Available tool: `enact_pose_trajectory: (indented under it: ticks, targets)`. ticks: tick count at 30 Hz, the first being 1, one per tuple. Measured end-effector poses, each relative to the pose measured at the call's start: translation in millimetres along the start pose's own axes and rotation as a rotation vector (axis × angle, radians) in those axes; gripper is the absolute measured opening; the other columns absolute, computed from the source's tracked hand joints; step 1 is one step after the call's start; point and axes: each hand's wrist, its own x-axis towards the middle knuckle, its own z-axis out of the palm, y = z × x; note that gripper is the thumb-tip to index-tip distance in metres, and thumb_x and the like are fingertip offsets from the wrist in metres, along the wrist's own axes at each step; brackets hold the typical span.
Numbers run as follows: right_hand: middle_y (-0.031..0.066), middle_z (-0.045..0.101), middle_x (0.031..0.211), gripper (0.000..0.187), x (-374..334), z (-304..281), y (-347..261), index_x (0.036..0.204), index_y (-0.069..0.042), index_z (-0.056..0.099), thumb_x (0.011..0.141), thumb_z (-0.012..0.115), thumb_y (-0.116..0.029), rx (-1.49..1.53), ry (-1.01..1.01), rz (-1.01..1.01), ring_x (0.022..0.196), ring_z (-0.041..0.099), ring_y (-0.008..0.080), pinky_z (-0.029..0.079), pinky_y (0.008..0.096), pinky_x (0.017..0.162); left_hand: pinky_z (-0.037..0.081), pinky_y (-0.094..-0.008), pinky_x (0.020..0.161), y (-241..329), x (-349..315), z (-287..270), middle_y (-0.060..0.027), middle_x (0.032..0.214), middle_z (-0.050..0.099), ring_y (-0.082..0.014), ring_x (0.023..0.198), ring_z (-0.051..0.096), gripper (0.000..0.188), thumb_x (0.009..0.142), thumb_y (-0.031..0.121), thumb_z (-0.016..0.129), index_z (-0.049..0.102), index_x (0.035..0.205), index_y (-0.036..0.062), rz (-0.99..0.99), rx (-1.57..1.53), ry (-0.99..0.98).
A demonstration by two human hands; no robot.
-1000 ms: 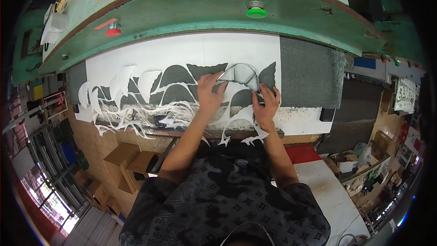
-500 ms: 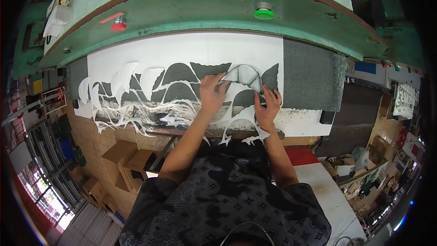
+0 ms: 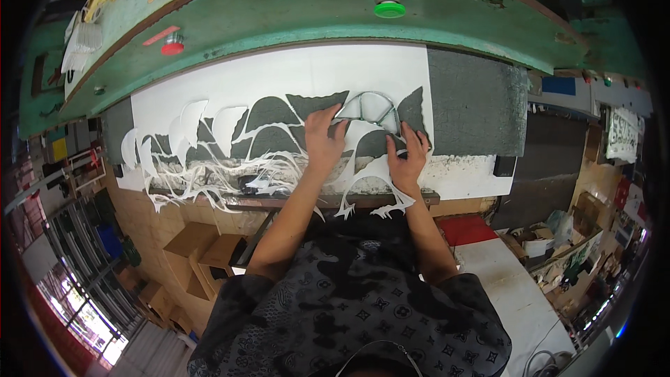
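Observation:
A half-round metal cutting die (image 3: 367, 93) with inner crossbars lies on a white sheet (image 3: 265, 73). My left hand (image 3: 324, 141) grips its left end, thumb and fingers bent around the edge. At the other end, my right hand (image 3: 410, 159) has its fingers closed on the die's right side, partly hiding it. Curved cut-outs in the sheet show the dark grey board (image 3: 478, 101) underneath. Between my forearms, a white scrap strip (image 3: 377, 185) hangs over the near edge. Tangled thin white scraps (image 3: 199, 174) lie left of my left hand.
Across the far side runs a green machine beam (image 3: 279, 24) with a red button (image 3: 172, 45) and a green button (image 3: 389, 7). Loose white curved pieces (image 3: 190, 122) stand up at the left. Cardboard boxes (image 3: 192, 248) sit on the floor at lower left.
The whole view has shifted slightly. Both hands stay on the die, which sits in nearly the same place on the sheet, with only slight finger movement.

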Motion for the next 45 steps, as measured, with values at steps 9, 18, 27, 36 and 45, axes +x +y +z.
enact_pose_trajectory:
  ticks: [9,18,27,36,45]
  targets:
    - [0.0112,0.077,0.112,0.028,0,-4,0,0.111,-0.004,0.077,0.084,0.081,-0.005,-0.003,0.065,0.013,0.111,0.072,0.0234,0.043,0.0453,0.107,0.055,-0.0370,0.082,-7,-10,2,-0.0163,0.100,0.072,-0.0295,0.089,0.068,0.034,0.080,0.001,0.083,0.075,0.113,0.0028,-0.070,-0.009,-0.019]
    - [0.0067,0.078,0.110,0.030,-5,2,5,0.113,-0.005,0.074,0.084,0.079,-0.005,-0.019,0.129,-0.025,0.108,0.072,0.0181,0.044,0.0410,0.101,0.054,-0.0367,0.079,-9,-11,4,-0.0156,0.095,0.072,-0.0277,0.085,0.067,0.032,0.079,-0.001,0.081,0.076,0.111,0.0014,-0.057,-0.017,-0.037]
    - [0.0075,0.078,0.110,0.032,-4,3,6,0.113,-0.005,0.075,0.082,0.080,-0.004,-0.013,0.130,-0.006,0.108,0.072,0.0188,0.045,0.0391,0.099,0.055,-0.0353,0.076,-11,-12,3,-0.0150,0.095,0.072,-0.0255,0.081,0.068,0.032,0.080,-0.001,0.081,0.076,0.111,0.0011,-0.081,0.008,-0.045]
    - [0.0109,0.077,0.113,0.033,-4,2,4,0.114,-0.003,0.075,0.081,0.080,-0.002,-0.029,0.100,-0.008,0.106,0.072,0.0237,0.047,0.0391,0.096,0.054,-0.0329,0.076,-10,-13,4,-0.0141,0.092,0.070,-0.0234,0.081,0.068,0.033,0.080,0.003,0.083,0.076,0.112,0.0026,-0.085,-0.061,-0.009]
    - [0.0141,0.076,0.114,0.033,-6,6,8,0.116,-0.001,0.072,0.084,0.080,-0.002,-0.076,0.063,-0.040,0.106,0.072,0.0282,0.047,0.0430,0.097,0.057,-0.0348,0.083,-8,-5,-7,-0.0161,0.102,0.074,-0.0263,0.091,0.072,0.044,0.077,0.003,0.086,0.073,0.119,0.0038,-0.157,-0.149,-0.052]
